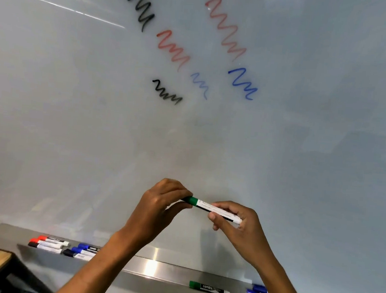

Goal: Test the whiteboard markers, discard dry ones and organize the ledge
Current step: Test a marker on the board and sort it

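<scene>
Green-capped marker (210,208) above the ledge (168,271): left hand (162,204) grips its cap, right hand (234,223) its barrel.

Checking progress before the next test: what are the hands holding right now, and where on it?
Both hold one green marker: the left hand grips its green cap end, the right hand pinches the white barrel near the tail.

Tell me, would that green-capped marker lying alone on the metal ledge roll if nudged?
Probably. The green-capped white marker has a round barrel, so a sideways nudge could roll it. The silver metal ledge looks smooth and shiny, so it may also slide. It seems rigid and light.
</scene>
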Available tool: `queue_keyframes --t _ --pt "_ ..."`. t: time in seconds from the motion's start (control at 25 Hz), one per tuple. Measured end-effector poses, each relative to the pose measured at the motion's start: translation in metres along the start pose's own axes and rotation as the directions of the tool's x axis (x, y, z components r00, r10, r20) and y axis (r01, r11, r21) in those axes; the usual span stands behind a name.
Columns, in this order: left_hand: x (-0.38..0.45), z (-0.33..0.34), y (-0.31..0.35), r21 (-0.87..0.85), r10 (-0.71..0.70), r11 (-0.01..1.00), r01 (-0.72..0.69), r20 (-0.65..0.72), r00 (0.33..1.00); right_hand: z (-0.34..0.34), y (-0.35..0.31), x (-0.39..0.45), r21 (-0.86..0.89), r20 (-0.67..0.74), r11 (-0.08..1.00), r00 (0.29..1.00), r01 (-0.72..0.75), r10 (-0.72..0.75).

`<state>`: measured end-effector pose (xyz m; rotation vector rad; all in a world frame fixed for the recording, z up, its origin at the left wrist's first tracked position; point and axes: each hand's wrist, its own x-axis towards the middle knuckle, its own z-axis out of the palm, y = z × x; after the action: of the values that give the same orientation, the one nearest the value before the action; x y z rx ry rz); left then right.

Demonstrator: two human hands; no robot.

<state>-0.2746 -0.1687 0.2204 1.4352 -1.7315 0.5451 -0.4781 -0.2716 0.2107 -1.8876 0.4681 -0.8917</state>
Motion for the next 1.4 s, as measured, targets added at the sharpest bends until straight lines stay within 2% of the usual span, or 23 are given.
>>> queue_keyframes --t 0.12,0.24,0.4,0.56,0.76,1.0,1.28,1.4 --pt "-0.008 -0.001 -0.002 0.06 -0.067 0.996 0.071 -0.074 0.995 0.002 0.015 0.006 -0.149 -0.068 0.983 0.99 0.109 -0.12" --pt "-0.023 -0.003 -0.006 0.097 -0.14 0.984 0.151 -0.114 0.984 0.007 0.031 0.011 -0.272 -0.035 0.938 0.972 0.213 -0.231" --pt "-0.045 -0.014 -0.001 0.133 -0.266 0.953 0.272 -0.062 0.962 0.027 0.037 0.018 -0.413 -0.061 0.862 0.935 0.295 -0.349" --pt "-0.072 -0.032 -0.007 0.231 -0.425 0.875 0.425 -0.052 0.904 0.06 0.038 0.025 -0.441 -0.039 0.818 0.902 0.371 -0.43" --pt "-0.113 -0.076 -0.031 0.334 -0.535 0.777 0.533 -0.094 0.839 0.123 0.028 0.035 -0.465 -0.026 0.783 0.877 0.414 -0.479" --pt "-0.177 -0.169 -0.074 0.396 -0.615 0.661 0.638 -0.201 0.762 0.243 -0.001 0.051 -0.423 0.094 0.752 0.85 0.505 -0.518" --pt "-0.297 -0.321 -0.136 0.475 -0.689 0.462 0.749 -0.34 0.64 0.454 -0.047 0.041 -0.227 0.225 0.783 0.813 0.58 -0.537" --pt "-0.358 -0.38 -0.159 0.496 -0.736 0.342 0.798 -0.386 0.556 0.55 -0.063 0.027 -0.122 0.315 0.814 0.799 0.569 -0.512"
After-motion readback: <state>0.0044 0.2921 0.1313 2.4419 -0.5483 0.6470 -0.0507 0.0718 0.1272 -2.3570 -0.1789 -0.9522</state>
